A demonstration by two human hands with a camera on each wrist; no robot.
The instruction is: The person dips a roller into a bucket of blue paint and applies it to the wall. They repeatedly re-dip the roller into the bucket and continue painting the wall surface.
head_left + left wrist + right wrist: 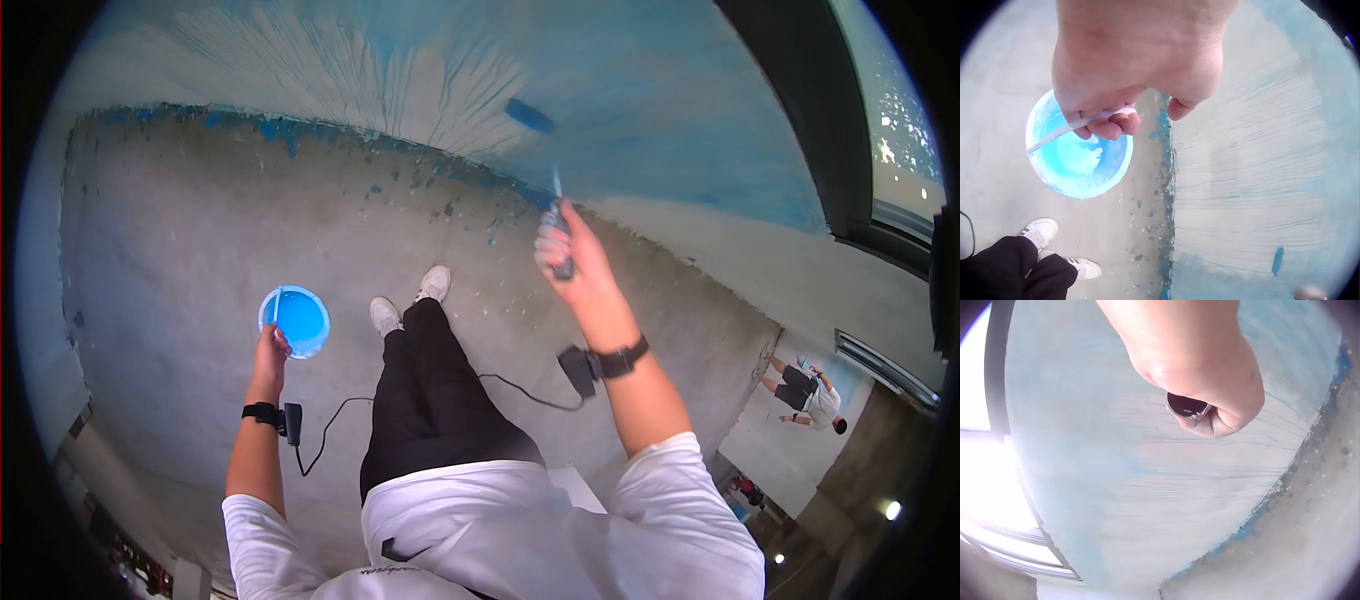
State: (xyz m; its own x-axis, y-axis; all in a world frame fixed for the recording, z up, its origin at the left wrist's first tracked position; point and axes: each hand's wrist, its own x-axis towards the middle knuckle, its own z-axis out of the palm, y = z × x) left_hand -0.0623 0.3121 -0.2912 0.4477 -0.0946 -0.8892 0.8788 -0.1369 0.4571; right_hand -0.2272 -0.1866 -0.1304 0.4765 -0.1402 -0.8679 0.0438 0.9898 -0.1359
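A white bucket (323, 308) of bright blue paint hangs by its handle (277, 303) from my left hand (272, 352). In the left wrist view, the curled fingers of my left hand (1138, 69) hold the pale handle (1063, 130) across the bucket (1124, 164). My right hand (572, 248) grips the grey handle (561, 228) of a roller, whose blue roller head (530, 115) is at the painted wall. The right wrist view shows my right hand (1200, 381) round the dark handle end (1187, 405); the roller head is hidden there.
The wall (680, 120) carries blue paint and thin drips down to a blue-spattered edge along the grey floor (180, 240). A dark-framed window (905, 150) is at the right. Another person (808, 393) stands farther off at the right. Cables run from both wrist cameras.
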